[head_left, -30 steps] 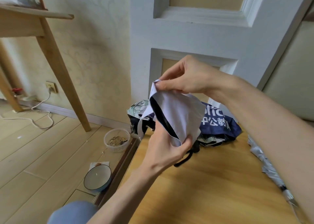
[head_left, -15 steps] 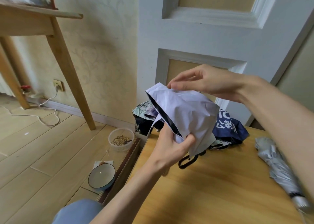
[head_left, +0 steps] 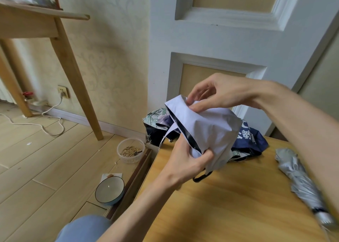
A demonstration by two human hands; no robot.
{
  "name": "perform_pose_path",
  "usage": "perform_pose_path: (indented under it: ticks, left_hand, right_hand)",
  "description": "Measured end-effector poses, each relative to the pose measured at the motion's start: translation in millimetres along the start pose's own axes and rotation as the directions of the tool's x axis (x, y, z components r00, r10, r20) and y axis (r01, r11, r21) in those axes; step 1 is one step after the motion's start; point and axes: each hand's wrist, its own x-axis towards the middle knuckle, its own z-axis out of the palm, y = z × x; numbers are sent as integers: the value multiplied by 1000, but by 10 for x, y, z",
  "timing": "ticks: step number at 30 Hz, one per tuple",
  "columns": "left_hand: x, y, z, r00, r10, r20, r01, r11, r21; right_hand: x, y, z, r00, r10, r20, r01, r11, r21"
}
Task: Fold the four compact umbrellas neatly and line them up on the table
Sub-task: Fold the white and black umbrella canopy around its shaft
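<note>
Wooden table (head_left: 229, 205) before a white panelled door (head_left: 220, 40); above its left edge the pale lilac umbrella (head_left: 207, 130) is held, left hand (head_left: 185, 161) curled round the gathered canopy, right hand (head_left: 218, 93) pinching its upper hem, which is best drawn taut and flat before wrapping.

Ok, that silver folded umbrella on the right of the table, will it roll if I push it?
The silver folded umbrella would probably slide or half-roll on the wooden table, since its loose, crumpled folds look uneven. Its fabric likely gives when pressed, as the pale lilac umbrella does between the left hand and right hand, around a stiffer core.
</note>
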Motion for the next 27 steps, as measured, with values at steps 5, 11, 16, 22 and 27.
perform_pose_path:
  ticks: [5, 11, 16, 22, 27]
  left_hand:
    - [-11, -6, 19, 1000, -4, -8, 5, 1000, 30]
    - [-17, -4, 16, 1000, -13, -13, 13, 1000, 18]
    - [-15, 12, 4, 998, -55, -9, 55, 996, -64]
    - [-40, 24, 4, 998, -67, 14, 68, 991, -113]
    - [-52, 13, 15, 996, -86, 25, 88, 992, -92]
  right_hand:
    - [50, 3, 27, 999, 22, -25, -23, 999, -34]
    - [-10, 40, 23, 996, -46, -83, 48, 999, 23]
    - [-60, 87, -5, 977, -123, -173, 142, 985, 99]
    - [-127, 95, 28, 990, -67, -122, 98, 957, 274]
    - [-106, 28, 87, 986, -42, -162, 88, 954, 286]
